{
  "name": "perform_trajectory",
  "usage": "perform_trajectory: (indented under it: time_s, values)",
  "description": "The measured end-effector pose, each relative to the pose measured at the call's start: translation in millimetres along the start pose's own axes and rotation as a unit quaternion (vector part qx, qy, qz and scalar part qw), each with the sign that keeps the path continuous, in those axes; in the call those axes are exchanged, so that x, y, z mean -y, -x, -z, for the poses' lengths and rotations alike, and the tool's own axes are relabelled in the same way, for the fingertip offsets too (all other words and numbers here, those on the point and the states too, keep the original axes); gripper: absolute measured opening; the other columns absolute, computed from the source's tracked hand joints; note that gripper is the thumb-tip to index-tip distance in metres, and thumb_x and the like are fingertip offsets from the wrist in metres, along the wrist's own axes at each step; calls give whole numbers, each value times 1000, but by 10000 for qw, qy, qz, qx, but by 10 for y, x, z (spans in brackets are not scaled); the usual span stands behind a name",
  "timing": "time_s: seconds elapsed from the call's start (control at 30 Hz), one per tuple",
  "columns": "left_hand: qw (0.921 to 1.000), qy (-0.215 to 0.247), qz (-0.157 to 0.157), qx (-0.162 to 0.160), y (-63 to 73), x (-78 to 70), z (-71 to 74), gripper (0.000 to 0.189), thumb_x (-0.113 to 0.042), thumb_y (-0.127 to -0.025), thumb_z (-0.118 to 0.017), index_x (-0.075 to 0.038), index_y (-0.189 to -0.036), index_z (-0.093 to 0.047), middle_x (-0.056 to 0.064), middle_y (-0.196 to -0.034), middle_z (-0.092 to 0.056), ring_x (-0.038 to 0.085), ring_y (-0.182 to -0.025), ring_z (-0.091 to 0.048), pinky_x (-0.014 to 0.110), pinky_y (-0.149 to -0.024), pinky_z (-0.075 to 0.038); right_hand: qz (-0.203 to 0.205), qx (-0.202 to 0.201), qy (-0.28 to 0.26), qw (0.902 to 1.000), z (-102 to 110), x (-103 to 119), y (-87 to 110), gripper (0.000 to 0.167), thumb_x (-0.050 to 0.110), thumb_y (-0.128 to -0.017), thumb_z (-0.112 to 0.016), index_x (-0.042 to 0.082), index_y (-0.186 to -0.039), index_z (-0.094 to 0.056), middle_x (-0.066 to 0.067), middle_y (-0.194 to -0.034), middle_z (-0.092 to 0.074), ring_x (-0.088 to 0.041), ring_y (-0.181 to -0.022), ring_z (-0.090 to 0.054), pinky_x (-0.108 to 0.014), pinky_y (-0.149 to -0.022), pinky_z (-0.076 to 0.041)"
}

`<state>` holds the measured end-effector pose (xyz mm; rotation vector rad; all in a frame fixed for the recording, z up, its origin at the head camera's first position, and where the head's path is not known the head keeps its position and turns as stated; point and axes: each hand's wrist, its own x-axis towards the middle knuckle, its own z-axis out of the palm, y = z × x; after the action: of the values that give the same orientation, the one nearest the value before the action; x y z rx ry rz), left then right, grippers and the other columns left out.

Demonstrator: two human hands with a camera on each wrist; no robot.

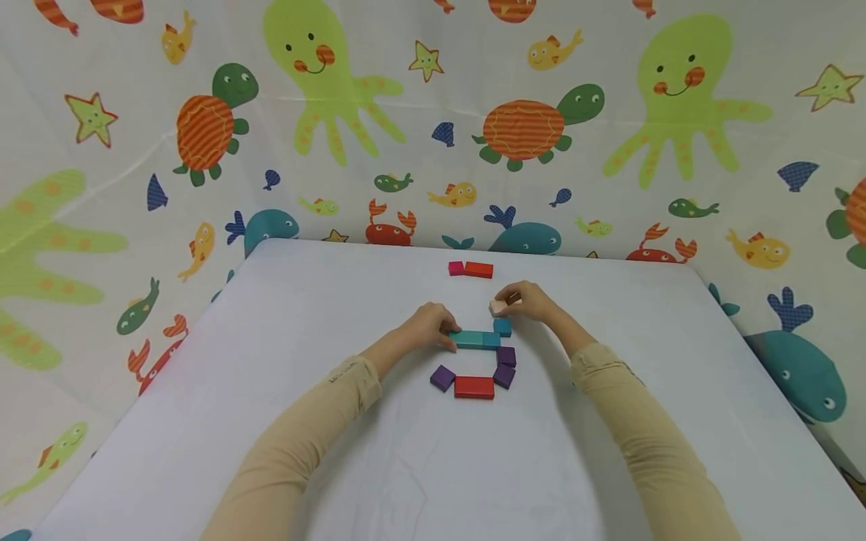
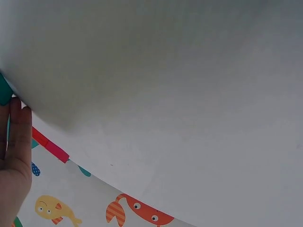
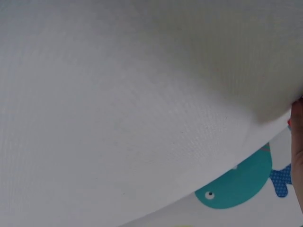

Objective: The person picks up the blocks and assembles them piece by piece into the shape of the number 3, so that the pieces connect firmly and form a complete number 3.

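In the head view my left hand (image 1: 428,327) pinches the left end of a teal block (image 1: 468,340), thumb on the near side and fingers on the far side. A blue block (image 1: 491,341) adjoins that block's right end, and a second blue block (image 1: 502,327) lies just behind it. My right hand (image 1: 531,302) pinches a plain wooden block (image 1: 498,307) right behind this second blue block. Only the fingers of my left hand (image 2: 18,142) and a green-teal block (image 2: 4,91) show at the left wrist view's edge. The right wrist view shows part of my right hand (image 3: 297,146).
Two purple blocks (image 1: 505,357) curve toward a long red block (image 1: 473,388) in front, with another purple block (image 1: 443,378) at its left. Farther back lie a pink block (image 1: 456,268) and a red block (image 1: 479,270). A patterned curtain (image 1: 419,113) hangs behind the white table (image 1: 304,300).
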<state>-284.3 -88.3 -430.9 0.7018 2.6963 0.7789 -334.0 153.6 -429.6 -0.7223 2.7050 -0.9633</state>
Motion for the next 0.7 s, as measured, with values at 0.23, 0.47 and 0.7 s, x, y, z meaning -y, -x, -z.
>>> perform_trajectory:
  time_s: [0.23, 0.47, 0.7]
  values:
    - [10000, -12, -9, -26, -17, 4, -4, 35, -17, -73, -80, -5, -104, -72, 7, -98, -72, 11, -78, -57, 21, -76, -51, -21, 160, 103, 9998, 22, 37, -7, 27, 2, -87, -64, -10, -111, -63, -27, -113, -63, -39, -104, -60, -46, -94, -48]
    - [10000, 8, -74, -27, -30, -14, 0, 35, -17, -73, -80, -4, -104, -72, 8, -99, -73, 11, -79, -58, 22, -76, -51, -139, 281, 173, 9994, 51, 12, -14, 28, 2, -87, -63, -9, -113, -63, -26, -115, -62, -39, -106, -60, -45, -94, -48]
    - [10000, 40, -3, -23, -43, -29, -2, 34, -16, -73, -80, -4, -104, -72, 8, -98, -73, 11, -78, -58, 22, -76, -52, -188, 308, 127, 9993, 66, -16, -13, 29, 4, -88, -63, -7, -115, -63, -25, -115, -63, -38, -107, -59, -46, -97, -46]
